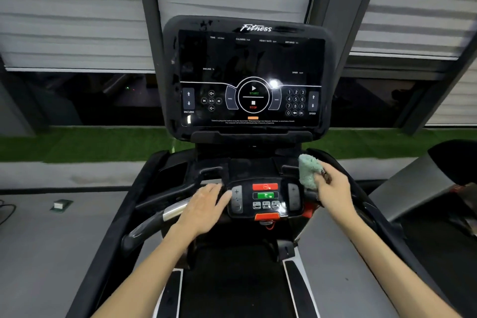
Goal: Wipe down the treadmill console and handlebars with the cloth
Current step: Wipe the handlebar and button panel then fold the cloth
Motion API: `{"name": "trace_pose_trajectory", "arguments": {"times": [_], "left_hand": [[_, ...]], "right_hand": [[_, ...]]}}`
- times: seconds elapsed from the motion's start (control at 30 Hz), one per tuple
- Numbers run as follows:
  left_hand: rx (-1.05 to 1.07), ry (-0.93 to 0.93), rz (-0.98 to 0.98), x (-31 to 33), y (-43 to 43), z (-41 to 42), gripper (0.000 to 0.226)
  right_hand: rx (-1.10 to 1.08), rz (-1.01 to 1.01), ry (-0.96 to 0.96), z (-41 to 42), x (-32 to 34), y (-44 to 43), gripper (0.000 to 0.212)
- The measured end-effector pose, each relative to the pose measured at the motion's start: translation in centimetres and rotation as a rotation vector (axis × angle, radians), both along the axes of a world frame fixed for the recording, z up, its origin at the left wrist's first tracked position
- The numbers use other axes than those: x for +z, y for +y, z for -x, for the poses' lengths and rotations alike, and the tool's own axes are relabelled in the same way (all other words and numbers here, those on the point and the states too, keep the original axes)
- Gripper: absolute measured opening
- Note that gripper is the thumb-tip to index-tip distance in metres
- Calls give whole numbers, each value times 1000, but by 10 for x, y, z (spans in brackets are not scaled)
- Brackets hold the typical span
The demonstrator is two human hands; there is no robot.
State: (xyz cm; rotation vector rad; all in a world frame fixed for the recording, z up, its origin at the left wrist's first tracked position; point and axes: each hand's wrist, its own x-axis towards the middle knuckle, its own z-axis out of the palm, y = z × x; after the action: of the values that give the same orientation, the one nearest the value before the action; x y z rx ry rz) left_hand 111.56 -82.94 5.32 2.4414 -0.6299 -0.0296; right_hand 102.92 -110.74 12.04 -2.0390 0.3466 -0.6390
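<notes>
Left console pocket [173, 175]: dark, contents cannot be told. Left hand [206, 205] lies flat, fingers straight, on the left handlebar [165, 214], fingertips at the keypad [265, 199] edge. Right hand [334, 190] grips the bunched green cloth [308, 171], held just right of the keypad, below the screen [251, 77].

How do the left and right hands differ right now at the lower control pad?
The left hand lies flat with straight fingers, holding nothing; the right hand curls its fingers round the green cloth. The left hand rests over the left handlebar, fingertips at the left edge of the control pad; the right hand is beside the pad's right edge, cloth pointing up. Both are bare and flank the pad.
</notes>
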Motion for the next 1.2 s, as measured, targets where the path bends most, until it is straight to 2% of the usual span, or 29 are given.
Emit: {"name": "trace_pose_trajectory", "arguments": {"times": [0.17, 0.23, 0.3, 0.37, 0.43, 0.5, 0.57, 0.8, 1.03, 1.2], "left_hand": [[61, 188, 220, 28, -18, -24, 34], [24, 181, 180, 29, -24, -36, 34], [4, 145, 67, 21, -26, -52, 43], [43, 23, -32, 13, -29, -72, 55], [43, -242, -103, 15, -38, -93, 61], [23, -463, -221, 22, -50, -119, 62], [25, -569, -347, 31, -62, -147, 61], [22, -717, -595, 22, -72, -196, 61], [34, -822, -565, 17, -74, -199, 61], [30, -890, -509, 10, -74, -202, 61]], "right_hand": [[138, -7, 151, -34, 7, -18, 40], [210, 36, 196, -45, 6, -24, 41], [273, 97, 226, -56, 5, -31, 41], [306, 143, 224, -68, 5, -39, 40], [340, 145, 216, -79, 3, -46, 40], [387, 112, 236, -91, 1, -52, 43], [479, 91, 293, -102, -4, -57, 45], [763, 43, 432, -137, -14, -67, 47], [1022, 5, 653, -138, -18, -70, 45], [1184, 25, 716, -134, -16, -58, 44]]}}
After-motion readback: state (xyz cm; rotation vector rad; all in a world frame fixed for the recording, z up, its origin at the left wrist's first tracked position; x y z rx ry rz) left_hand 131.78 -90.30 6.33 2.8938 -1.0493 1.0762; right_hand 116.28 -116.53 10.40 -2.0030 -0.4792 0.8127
